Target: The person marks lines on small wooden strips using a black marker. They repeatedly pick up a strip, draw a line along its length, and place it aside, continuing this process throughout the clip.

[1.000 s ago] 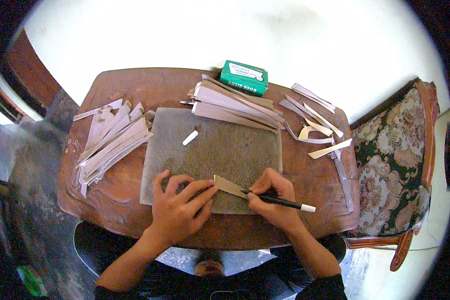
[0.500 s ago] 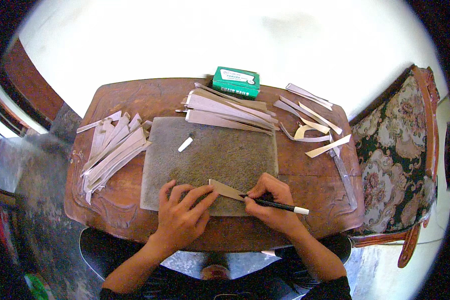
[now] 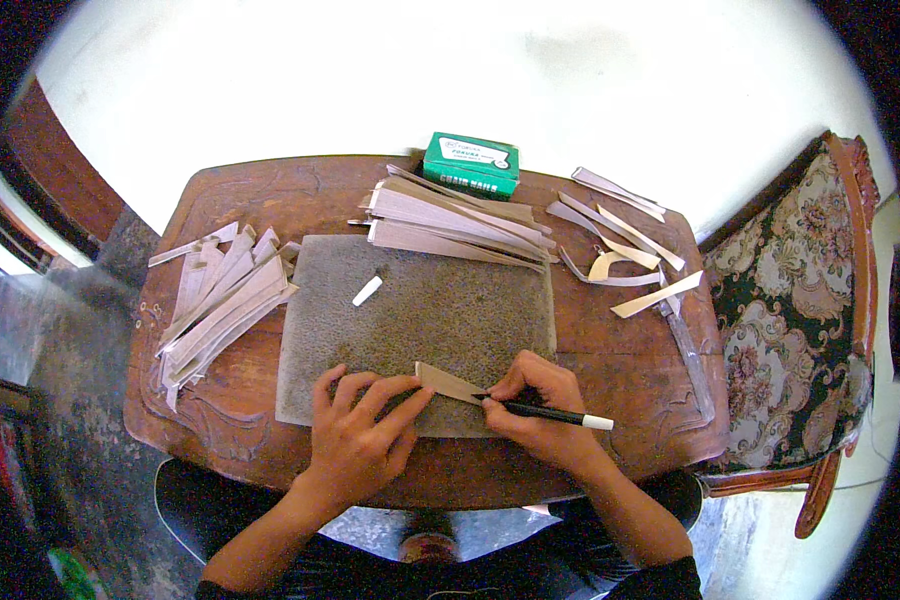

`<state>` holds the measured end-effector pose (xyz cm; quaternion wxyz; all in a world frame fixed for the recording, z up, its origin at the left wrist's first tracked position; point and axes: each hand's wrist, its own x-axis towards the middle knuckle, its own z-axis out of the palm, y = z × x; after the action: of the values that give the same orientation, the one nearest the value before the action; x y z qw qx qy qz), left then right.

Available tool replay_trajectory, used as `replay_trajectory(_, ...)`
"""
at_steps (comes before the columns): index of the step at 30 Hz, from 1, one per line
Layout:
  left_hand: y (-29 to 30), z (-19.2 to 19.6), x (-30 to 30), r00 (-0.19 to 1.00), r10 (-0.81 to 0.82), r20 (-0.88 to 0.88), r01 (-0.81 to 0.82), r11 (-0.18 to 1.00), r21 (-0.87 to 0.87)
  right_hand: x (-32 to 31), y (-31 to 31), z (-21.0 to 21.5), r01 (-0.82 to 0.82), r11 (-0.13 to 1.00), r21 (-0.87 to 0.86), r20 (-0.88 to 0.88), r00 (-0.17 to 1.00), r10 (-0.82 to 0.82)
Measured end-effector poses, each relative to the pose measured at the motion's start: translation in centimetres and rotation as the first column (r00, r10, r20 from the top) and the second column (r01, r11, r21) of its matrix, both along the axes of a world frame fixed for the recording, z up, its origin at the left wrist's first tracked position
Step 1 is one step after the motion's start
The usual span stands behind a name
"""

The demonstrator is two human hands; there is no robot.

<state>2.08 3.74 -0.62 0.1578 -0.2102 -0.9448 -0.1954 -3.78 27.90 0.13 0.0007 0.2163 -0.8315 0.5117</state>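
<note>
A thin, light brown wedge-shaped strip (image 3: 450,383) lies near the front edge of a dark grey mat (image 3: 320,330). My left hand (image 3: 362,430) rests palm down at the strip's left end, fingers spread, its fingertips pressing there. Gripped in my right hand (image 3: 540,405) is a black marker pen (image 3: 550,411) with a white end. The pen's tip touches the strip toward its right end. A small white pen cap (image 3: 367,291) lies by itself on the mat, farther off and to the left.
Stacked similar strips (image 3: 225,310) lie left of the mat, and another pile (image 3: 450,225) sits along its far edge. Behind stands a green box (image 3: 472,163). Curved offcuts (image 3: 625,262) and a long flat tool (image 3: 688,355) occupy the right side. A floral-upholstered chair (image 3: 790,330) adjoins the wooden table (image 3: 610,400).
Both hands, the strip and the pen show only a very slight shift. The pen's tip remains on the strip, and the piles look the same.
</note>
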Motion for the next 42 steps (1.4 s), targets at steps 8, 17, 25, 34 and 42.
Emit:
replay_trajectory(8, 0.0, 0.3, 0.0, 1.000, 0.002, -0.006, -0.003, 1.000, -0.015, 0.1, -0.2, 0.1, 0.006, 1.000, -0.021, 0.009, 1.000, -0.006)
replay_trajectory(17, 0.0, 0.2, 0.0, 1.000, 0.003, -0.008, -0.003, 1.000, -0.013, 0.1, -0.2, 0.4, 0.003, 1.000, 0.015, 0.031, 1.000, -0.004)
replay_trajectory(25, 0.1, 0.2, 0.0, 1.000, 0.005, -0.019, -0.005, 1.000, -0.015, 0.0, -0.1, 0.4, -0.009, 1.000, 0.009, 0.032, 0.999, 0.009)
replay_trajectory(34, 0.2, 0.4, 0.1, 0.999, 0.037, -0.010, -0.037, 0.999, 0.003, 0.5, 0.4, 1.3, 0.032, 0.999, -0.011, 0.045, 0.999, -0.031)
replay_trajectory(42, 0.2, -0.1, 0.1, 0.998, 0.061, -0.030, -0.060, 0.998, 0.029, 0.4, 0.9, 1.0, 0.041, 0.997, -0.060, 0.109, 0.993, -0.035)
